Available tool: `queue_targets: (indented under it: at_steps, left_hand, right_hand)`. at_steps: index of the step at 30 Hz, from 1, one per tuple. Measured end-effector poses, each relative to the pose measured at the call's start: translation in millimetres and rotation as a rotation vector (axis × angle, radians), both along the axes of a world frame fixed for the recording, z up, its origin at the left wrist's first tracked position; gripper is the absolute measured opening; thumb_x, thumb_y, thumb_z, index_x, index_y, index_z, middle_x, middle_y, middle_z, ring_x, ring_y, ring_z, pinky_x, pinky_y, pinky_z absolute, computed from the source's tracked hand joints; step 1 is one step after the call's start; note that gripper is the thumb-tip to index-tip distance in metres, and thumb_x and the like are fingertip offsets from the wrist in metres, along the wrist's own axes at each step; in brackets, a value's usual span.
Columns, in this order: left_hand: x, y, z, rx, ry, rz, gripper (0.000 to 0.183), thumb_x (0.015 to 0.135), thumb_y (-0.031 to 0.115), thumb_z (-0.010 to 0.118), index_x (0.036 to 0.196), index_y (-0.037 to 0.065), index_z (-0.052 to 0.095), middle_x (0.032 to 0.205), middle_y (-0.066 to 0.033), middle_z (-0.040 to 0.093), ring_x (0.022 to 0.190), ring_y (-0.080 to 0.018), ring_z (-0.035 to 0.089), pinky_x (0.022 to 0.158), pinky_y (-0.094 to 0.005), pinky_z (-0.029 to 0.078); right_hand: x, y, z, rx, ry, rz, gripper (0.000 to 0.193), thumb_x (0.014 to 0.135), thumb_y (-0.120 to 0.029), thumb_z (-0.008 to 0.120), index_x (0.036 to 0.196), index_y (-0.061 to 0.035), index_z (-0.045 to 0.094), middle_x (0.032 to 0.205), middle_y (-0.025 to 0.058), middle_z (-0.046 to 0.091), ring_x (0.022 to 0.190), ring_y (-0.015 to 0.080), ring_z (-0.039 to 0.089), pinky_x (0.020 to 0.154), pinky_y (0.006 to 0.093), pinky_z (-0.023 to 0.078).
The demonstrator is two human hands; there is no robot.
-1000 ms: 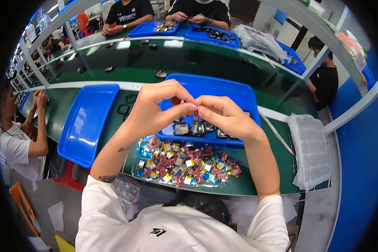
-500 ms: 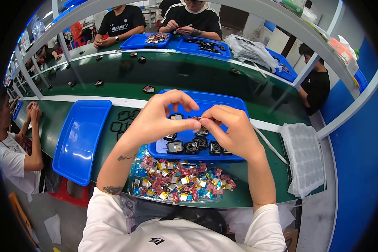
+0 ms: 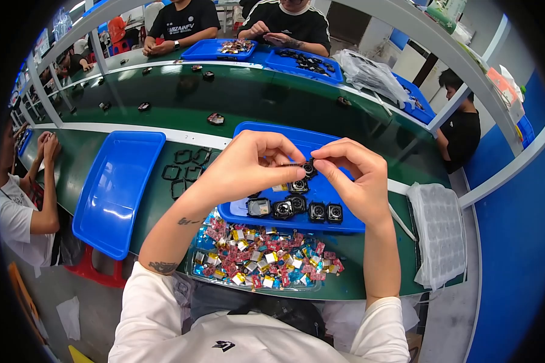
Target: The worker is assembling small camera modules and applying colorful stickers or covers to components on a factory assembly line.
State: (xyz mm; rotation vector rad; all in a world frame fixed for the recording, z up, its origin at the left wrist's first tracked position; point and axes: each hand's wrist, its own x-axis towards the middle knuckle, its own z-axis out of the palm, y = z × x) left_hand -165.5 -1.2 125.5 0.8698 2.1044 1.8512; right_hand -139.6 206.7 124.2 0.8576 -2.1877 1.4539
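My left hand (image 3: 248, 162) and my right hand (image 3: 357, 175) meet above a blue tray (image 3: 345, 151). The left thumb and fingers are pinched together; whatever lies between them is mostly hidden. The right thumb and index finger also close, their tips close to the left ones, around a piece too small to make out. Below and behind the fingertips, several black square watch-like cases lie in the tray, among them a case with a round face (image 3: 283, 209) and another with a pale inside (image 3: 258, 207).
Small circuit boards with white and yellow parts (image 3: 260, 257) fill a clear tray nearest me. To the left lie thin black frames (image 3: 181, 172) and an unfilled blue tray (image 3: 112, 193). A stack of translucent trays (image 3: 437, 236) stands right. Small devices dot the green belt (image 3: 163, 100); co-workers sit around.
My left fingers, earlier apart, have closed into a pinch. Both hands have shifted slightly right and remain close together over the tray.
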Motion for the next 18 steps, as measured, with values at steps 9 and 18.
queue_targets:
  at_steps: [9,18]
  left_hand:
    - [0.3,2.6,-2.0,0.095,-0.076,0.053,0.016,0.085,0.014,0.067,0.088,-0.002,0.066,0.077,-0.0053,0.065,0.072,-0.0095,0.062,0.066,-0.0232,0.050]
    - [3.0,4.7,-4.9,0.287,0.010,0.105,0.013,0.083,0.011,0.069,0.087,-0.002,0.068,0.076,-0.0049,0.066,0.070,-0.0073,0.062,0.063,-0.0198,0.048]
  right_hand:
    - [5.9,-1.5,2.4,-0.261,-0.274,0.140,0.013,0.084,-0.002,0.067,0.096,0.0025,0.066,0.089,0.0050,0.063,0.079,0.0105,0.061,0.070,0.0229,0.051]
    - [3.9,-3.5,-0.7,-0.386,-0.334,0.142,0.015,0.084,-0.004,0.067,0.099,0.0021,0.064,0.089,0.0065,0.065,0.081,0.0104,0.061,0.071,0.0230,0.050]
